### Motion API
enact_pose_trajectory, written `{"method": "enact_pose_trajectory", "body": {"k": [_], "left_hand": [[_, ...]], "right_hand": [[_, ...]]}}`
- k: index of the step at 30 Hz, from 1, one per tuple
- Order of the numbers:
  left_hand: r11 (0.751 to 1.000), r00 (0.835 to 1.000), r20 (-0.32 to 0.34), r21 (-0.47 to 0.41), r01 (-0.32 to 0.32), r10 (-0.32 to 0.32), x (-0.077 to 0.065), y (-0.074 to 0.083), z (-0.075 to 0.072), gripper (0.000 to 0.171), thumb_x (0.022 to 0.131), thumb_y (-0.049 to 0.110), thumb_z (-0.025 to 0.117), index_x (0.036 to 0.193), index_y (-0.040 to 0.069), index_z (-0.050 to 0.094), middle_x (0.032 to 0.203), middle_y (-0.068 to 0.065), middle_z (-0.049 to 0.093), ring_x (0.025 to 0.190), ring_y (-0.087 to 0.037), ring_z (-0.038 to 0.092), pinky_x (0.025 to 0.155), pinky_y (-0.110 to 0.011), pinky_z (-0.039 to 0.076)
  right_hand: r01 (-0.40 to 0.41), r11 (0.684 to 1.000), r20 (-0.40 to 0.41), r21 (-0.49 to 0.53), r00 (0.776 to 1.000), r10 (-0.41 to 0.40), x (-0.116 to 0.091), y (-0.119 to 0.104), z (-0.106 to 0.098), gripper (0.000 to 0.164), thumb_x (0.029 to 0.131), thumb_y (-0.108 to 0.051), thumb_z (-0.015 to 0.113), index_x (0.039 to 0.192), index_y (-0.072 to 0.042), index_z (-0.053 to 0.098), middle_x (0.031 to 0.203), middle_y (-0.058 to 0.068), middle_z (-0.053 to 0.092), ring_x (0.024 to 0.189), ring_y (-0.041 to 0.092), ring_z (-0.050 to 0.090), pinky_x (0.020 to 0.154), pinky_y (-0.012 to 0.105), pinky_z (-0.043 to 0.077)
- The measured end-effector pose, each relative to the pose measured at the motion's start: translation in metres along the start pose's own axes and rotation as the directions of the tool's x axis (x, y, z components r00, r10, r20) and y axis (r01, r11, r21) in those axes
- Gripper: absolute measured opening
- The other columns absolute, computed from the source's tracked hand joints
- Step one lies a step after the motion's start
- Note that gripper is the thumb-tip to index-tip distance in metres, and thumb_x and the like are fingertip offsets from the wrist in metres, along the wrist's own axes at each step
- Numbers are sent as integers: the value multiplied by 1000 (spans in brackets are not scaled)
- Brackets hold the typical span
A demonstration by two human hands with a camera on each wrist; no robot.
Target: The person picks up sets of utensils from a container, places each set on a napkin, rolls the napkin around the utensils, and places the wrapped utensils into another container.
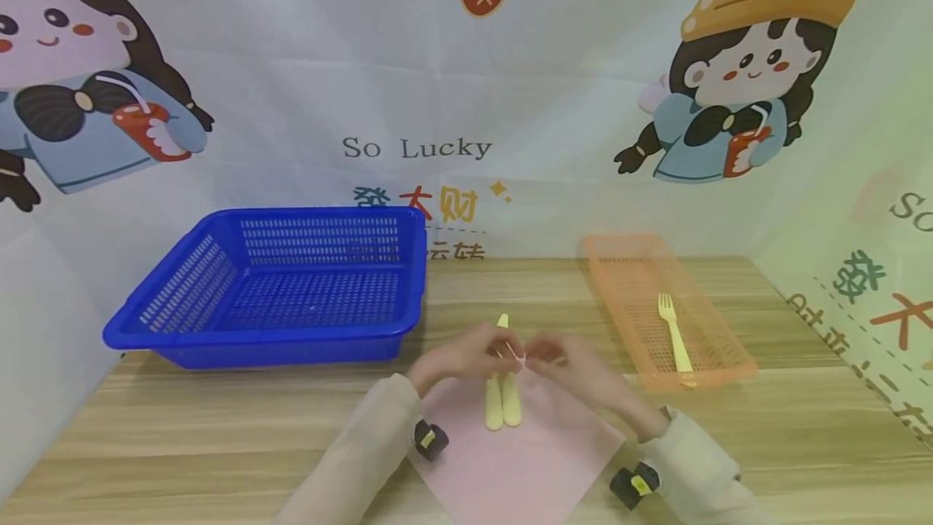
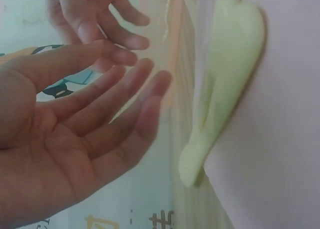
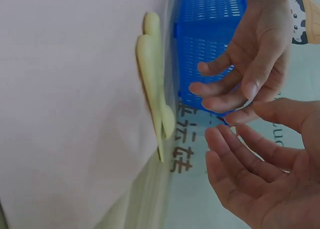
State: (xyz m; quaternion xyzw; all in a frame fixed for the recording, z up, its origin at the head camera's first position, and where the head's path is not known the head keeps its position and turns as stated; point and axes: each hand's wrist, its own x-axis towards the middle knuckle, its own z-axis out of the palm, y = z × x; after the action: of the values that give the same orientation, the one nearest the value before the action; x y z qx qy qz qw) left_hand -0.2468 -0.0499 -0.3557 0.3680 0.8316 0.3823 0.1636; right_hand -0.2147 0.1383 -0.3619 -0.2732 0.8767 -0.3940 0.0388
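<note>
Two pale yellow utensils lie side by side on a pink square sheet (image 1: 510, 476), their handles toward the person. One is a spoon (image 3: 169, 123) with a rounded bowl; the other, thin and tapering at its tip, looks like a knife (image 3: 146, 64). The left hand (image 1: 466, 355) hovers over the utensils' middle, fingers loosely bent. Facing it from the right is the right hand (image 1: 576, 367), fingers also relaxed. Both wrist views show the fingertips close together above the utensils, with nothing seen between them. In the head view the hands partly cover the utensils' far ends.
A large blue plastic basket (image 1: 262, 339) stands at the back left. An orange shallow basket (image 1: 619, 298) at the right holds a yellow fork (image 1: 674, 335). Wooden tabletop (image 1: 240, 436) surrounds these, with a printed cloth (image 1: 437, 87) hanging behind.
</note>
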Motion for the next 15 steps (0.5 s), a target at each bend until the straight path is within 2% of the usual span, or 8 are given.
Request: {"method": "enact_pose_trajectory", "body": {"k": [4,8,15], "left_hand": [[998,997,-62,-33,-53,50,7,8,1,19,86,7,56,99,-6,59,86,-19,65,75,-23,62,64,-18,49],[996,987,-135,0,-90,89,14,17,1,16,86,9,57,95,-4,61,85,-15,66,76,-16,61,70,-17,48],[997,979,-188,21,-80,82,32,33,1,10,85,6,57,88,-3,61,79,-14,66,75,-26,62,64,-15,46]], "right_hand": [[10,1000,-74,12,997,-9,-2,-1,-9,19,86,-7,54,101,5,59,97,17,63,83,25,60,70,28,51],[-18,999,-131,-40,991,12,-6,-3,-20,19,87,-12,55,98,3,60,93,14,64,81,23,62,69,27,51],[-28,996,-184,-81,983,12,-18,-2,-45,15,87,-8,55,92,6,60,84,15,64,75,28,61,62,29,51]]}}
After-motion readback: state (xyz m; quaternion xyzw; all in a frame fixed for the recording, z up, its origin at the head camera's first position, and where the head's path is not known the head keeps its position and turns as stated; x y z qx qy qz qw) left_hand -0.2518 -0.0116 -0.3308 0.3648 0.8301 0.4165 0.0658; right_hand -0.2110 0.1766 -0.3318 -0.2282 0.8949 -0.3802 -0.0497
